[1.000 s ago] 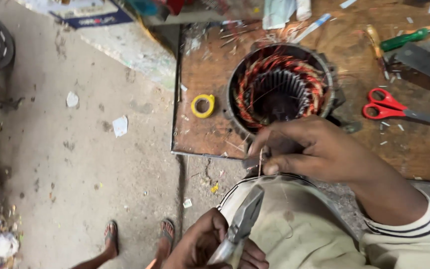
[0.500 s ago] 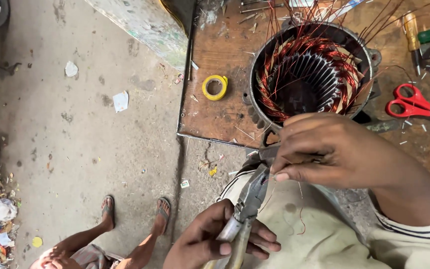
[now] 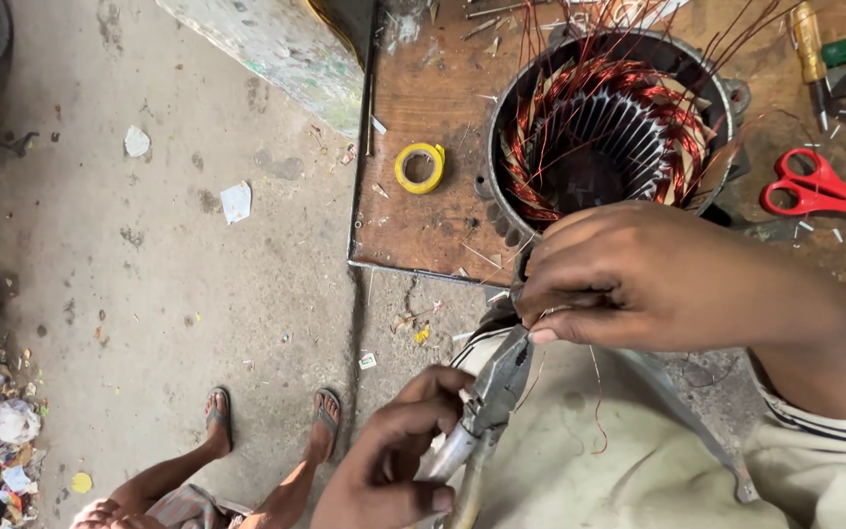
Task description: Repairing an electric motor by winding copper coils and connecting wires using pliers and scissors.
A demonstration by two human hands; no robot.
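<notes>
A round motor stator (image 3: 609, 137) with copper windings and loose red wire ends stands on a wooden board (image 3: 423, 220). My right hand (image 3: 638, 279) is just in front of it, fingers pinched on thin copper wires (image 3: 594, 392) that trail down over my lap. My left hand (image 3: 394, 460) grips the handles of metal pliers (image 3: 492, 392), whose jaws point up toward my right fingertips, near the pinched wire.
A yellow tape roll (image 3: 419, 168) lies on the board left of the stator. Red scissors (image 3: 815, 188) and screwdrivers (image 3: 810, 44) lie to the right. On the concrete floor at lower left are another person's sandalled feet (image 3: 266, 416) and litter (image 3: 2, 431).
The view has shifted so the stator sits higher and larger. My left hand raised the pliers closer to my right hand, which stayed pinched on the wires.
</notes>
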